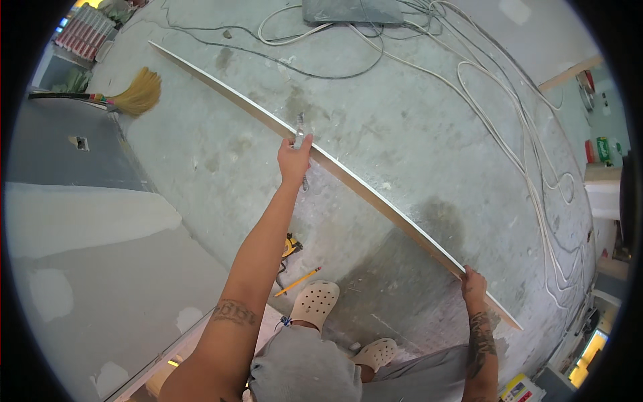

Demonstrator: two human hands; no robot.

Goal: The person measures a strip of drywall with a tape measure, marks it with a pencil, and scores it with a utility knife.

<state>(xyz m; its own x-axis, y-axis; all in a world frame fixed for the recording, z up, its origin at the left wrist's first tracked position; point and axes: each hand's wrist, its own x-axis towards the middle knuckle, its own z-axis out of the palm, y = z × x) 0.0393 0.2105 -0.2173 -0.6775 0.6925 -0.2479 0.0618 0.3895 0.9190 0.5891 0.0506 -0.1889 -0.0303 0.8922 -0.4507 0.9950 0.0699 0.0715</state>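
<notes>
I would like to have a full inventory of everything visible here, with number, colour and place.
long board: one, white edge and tan face, slanting across the middle
tool: one, grey, at the left hand; kind unclear
tape measure: one, yellow-black, by the left forearm
pencil: one, yellow, near the shoes
broom: one, yellow bristles, upper left
cables: several, white and dark, top and right
flat panel: one, grey, top edge
tubes: several, red-white, upper left
green container: one, right edge
walls: several, grey, left and upper right
floor: one, grey, throughout
shoes: two, cream, bottom centre
left hand: one, bare, on the board
right hand: one, bare, board's lower end
</notes>
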